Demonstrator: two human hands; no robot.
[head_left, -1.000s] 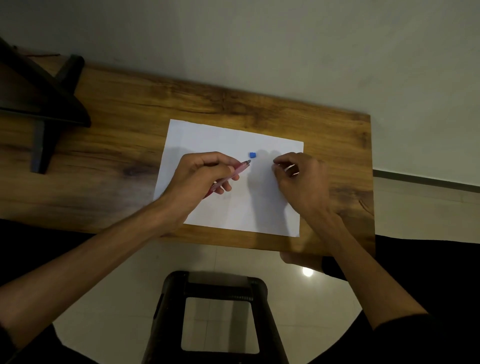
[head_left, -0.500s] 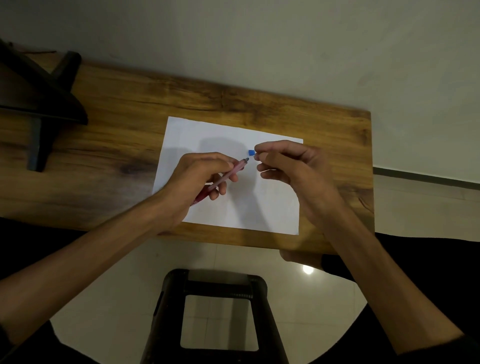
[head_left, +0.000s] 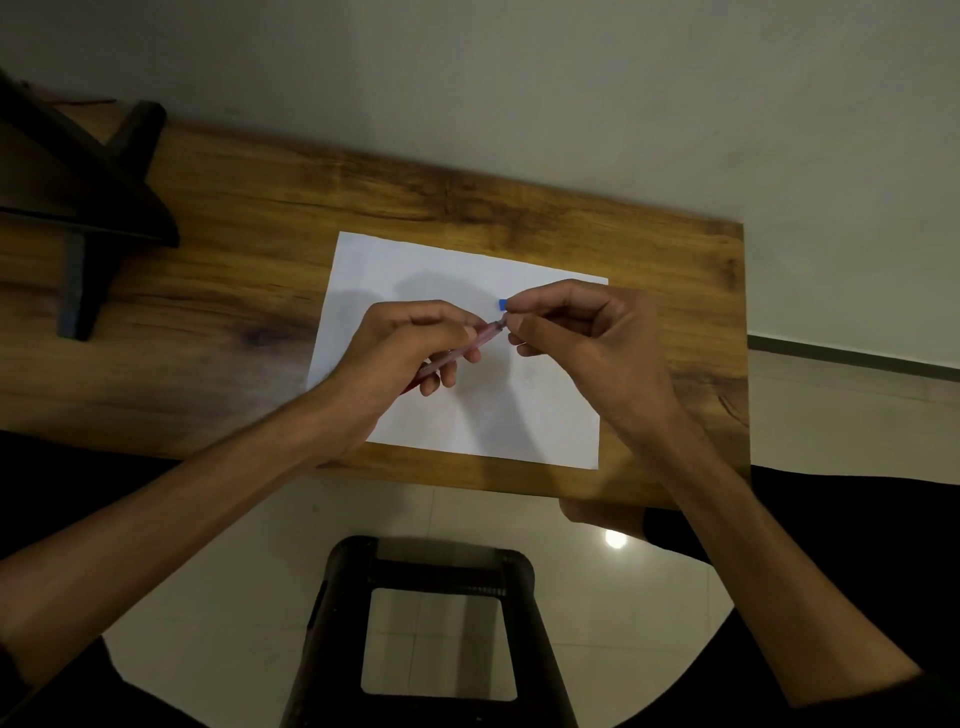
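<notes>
Both hands meet above paper (head_left: 415, 265). Right hand (head_left: 582, 338), a second ago apart at paper's right side, now at pen (head_left: 480, 338) tip, thumb and forefinger pinching it. Left hand (head_left: 410, 348) grips pen barrel, raised over paper's middle. Blue bit (head_left: 502, 304) sits just beside right fingertips. Likely tip being fitted or unscrewed.

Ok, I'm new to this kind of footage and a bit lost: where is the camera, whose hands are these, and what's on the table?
No machine here: a person works with bare hands. The camera sits on their head, looking forward and down, so both arms enter from below. On the wooden table lies a white sheet of paper with a small blue piece on it; a dark stand is at the table's left end, a black stool on the floor. The left hand grips a reddish pen; the right hand pinches its tip end.
</notes>
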